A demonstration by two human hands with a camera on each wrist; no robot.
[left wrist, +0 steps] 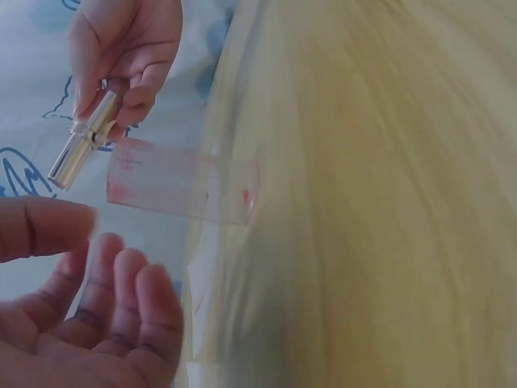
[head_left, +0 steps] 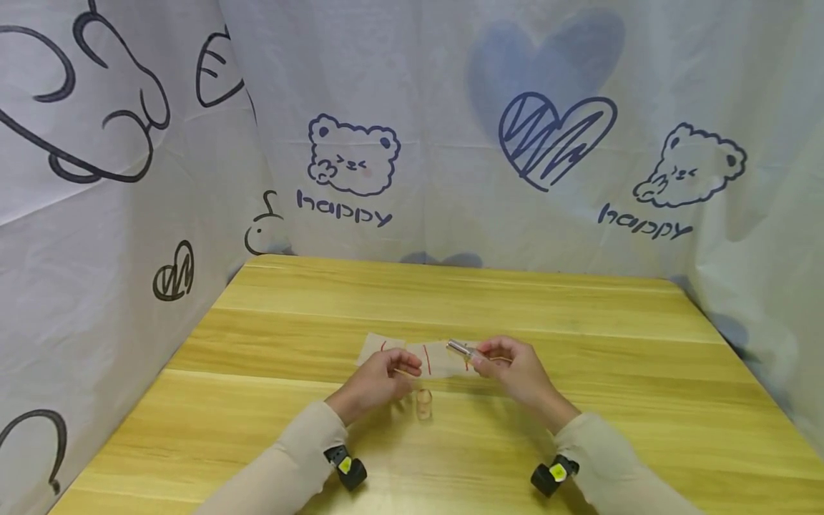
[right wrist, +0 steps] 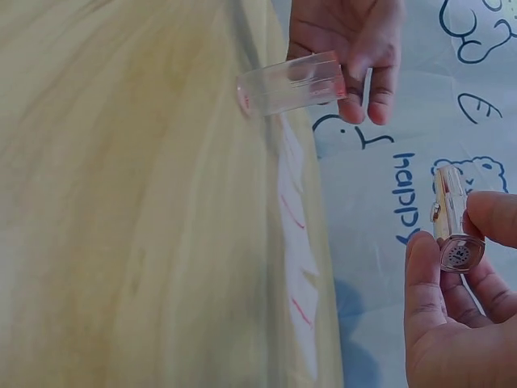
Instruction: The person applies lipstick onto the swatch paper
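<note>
A slim, shiny metallic lipstick tube [head_left: 459, 348] is pinched between the thumb and fingers of my right hand [head_left: 511, 366]. In the right wrist view, the round base of the lipstick [right wrist: 459, 254] faces the camera. A clear cap with red smears [left wrist: 174, 182] stands upright on the table between my hands, nearer the left one. My left hand [head_left: 381, 375] holds nothing, its fingers loosely bent and thumb apart from them, just beyond the cap. White paper pieces [head_left: 439, 361] marked with red strokes lie flat on the table behind both hands, partly covered by them.
The wood-grain table [head_left: 309, 293] reaches back to a white curtain [head_left: 425, 86] printed with bears, hearts and words. Another side of the curtain [head_left: 116, 229] hangs along the table's left edge. Each wrist wears a small black camera [head_left: 350, 472].
</note>
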